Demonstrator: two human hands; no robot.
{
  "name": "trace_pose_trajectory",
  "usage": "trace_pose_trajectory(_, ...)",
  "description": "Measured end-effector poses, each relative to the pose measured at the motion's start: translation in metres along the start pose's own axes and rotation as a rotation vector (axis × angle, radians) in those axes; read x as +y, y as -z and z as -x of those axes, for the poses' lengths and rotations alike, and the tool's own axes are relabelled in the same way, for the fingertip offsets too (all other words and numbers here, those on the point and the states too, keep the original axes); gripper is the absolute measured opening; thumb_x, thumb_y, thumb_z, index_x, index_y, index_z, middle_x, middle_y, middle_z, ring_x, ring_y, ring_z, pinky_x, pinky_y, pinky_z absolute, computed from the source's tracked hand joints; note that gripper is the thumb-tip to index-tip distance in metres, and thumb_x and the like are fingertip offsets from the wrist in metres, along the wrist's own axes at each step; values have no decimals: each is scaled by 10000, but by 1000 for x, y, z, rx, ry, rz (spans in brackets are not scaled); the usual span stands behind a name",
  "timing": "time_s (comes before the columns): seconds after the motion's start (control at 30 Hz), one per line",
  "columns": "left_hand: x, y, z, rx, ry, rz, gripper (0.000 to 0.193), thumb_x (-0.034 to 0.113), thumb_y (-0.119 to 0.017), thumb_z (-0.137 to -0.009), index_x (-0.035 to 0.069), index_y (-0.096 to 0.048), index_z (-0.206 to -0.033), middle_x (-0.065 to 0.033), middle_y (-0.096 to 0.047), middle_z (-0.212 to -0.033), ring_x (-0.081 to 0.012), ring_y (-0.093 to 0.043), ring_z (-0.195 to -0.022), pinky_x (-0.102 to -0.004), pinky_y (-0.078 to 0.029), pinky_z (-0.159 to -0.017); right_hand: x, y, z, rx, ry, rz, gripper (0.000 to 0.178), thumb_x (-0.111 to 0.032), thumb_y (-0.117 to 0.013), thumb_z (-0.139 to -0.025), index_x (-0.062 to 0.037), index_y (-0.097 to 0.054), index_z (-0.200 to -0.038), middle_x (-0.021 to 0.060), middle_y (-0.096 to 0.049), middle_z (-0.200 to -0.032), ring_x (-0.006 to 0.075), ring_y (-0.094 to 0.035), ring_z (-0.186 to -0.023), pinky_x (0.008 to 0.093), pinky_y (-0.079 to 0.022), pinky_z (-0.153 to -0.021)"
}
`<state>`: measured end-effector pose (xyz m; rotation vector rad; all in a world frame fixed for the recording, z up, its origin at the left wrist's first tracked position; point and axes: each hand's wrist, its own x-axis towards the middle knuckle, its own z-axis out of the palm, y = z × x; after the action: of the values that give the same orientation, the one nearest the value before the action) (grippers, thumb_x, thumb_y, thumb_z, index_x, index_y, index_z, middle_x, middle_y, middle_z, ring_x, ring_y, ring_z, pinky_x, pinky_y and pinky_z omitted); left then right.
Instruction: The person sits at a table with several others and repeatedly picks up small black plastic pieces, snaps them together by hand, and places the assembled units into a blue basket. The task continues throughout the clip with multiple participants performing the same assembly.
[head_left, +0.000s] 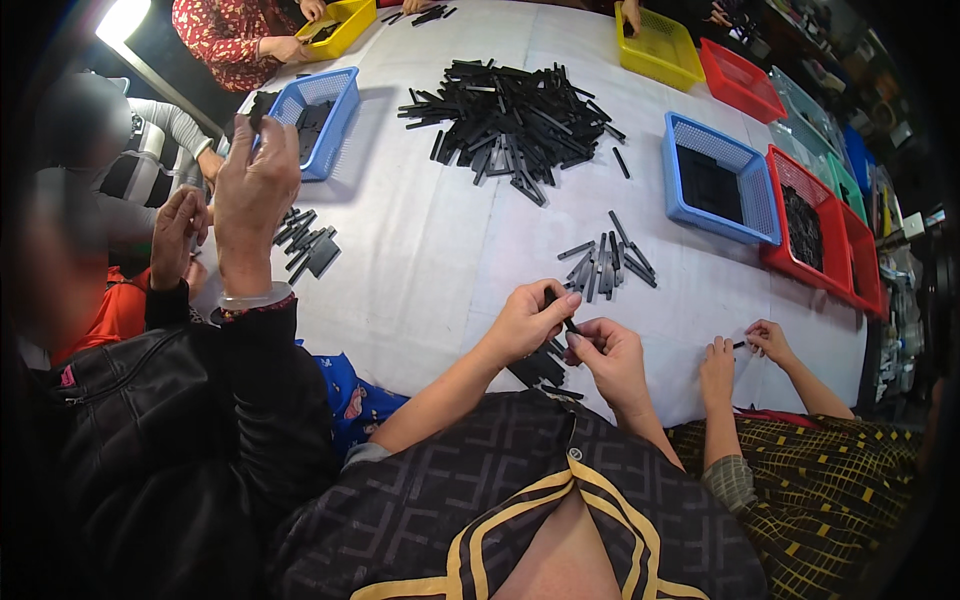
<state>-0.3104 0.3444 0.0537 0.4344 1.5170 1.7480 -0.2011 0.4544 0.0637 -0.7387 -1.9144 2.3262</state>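
Note:
My left hand [527,322] and my right hand [614,364] are close together over the near side of the table, fingers closed. Between them is a short, thin black strip [571,325], pinched at its upper end by the left fingers and at its lower end by the right thumb and fingers. Beneath my hands lie flat black pieces [540,370], partly covered by the hands. Just beyond, several loose black strips [606,265] are scattered in a small group.
A large heap of black strips [505,120] covers the far middle of the white table [410,250]. A blue basket [690,221] with black pieces and a red basket [797,262] stand right. Co-workers' hands are at my left [258,190] and right [716,370].

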Motion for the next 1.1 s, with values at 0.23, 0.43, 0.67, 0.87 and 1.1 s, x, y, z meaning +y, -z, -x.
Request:
trace_pose_trajectory(0.23,-24,2,-6,10,148,-187,503,431,-353,-947,33,-531,-697,26,-418,-508,-45,-374,-432,-215,-284,-406,14,1,-9,-7,-151,-43,292,-239,-500,-911,-20,-535,-722,-43,-407,-512,38,-360,-422,201,-265,-397)
trace_pose_trajectory(0.43,-23,-3,-18,-2,98,-589,450,391,-414,-918,9,-578,-745,-99,-566,-589,-224,-545,-565,-338,-430,-574,37,7,-25,-9,-197,-138,282,-234,-475,-919,-26,-521,-735,-20,-407,-509,57,-359,-431,210,-279,-407)
trace_pose_trajectory(0.67,-51,15,-62,20,63,-520,391,347,-475,-893,13,-584,-722,-68,-525,-532,-171,-467,-497,-308,-389,-509,59,48,-28,195,-210,-118,235,-238,-438,-929,-40,-499,-818,-10,-398,-509,70,-357,-422,215,-314,-407)
trace_pose_trajectory(0.87,-70,99,-149,475,22,-788,344,374,-596,-809,31,-593,-785,-71,-549,-542,-199,-567,-526,-325,-433,-529,92,139,-41,745,-197,193,259,-262,-391,-933,-39,-514,-884,2,-407,-477,95,-391,-373,222,-302,-353)
trace_pose_trajectory(1.1,-62,120,-205,746,160,-838,408,384,-678,-732,38,-589,-927,-121,-637,-751,-254,-617,-722,-352,-460,-653,121,153,-64,814,-99,563,257,-247,-396,-925,-15,-499,-967,77,-483,-493,182,-498,-393,325,-382,-437)
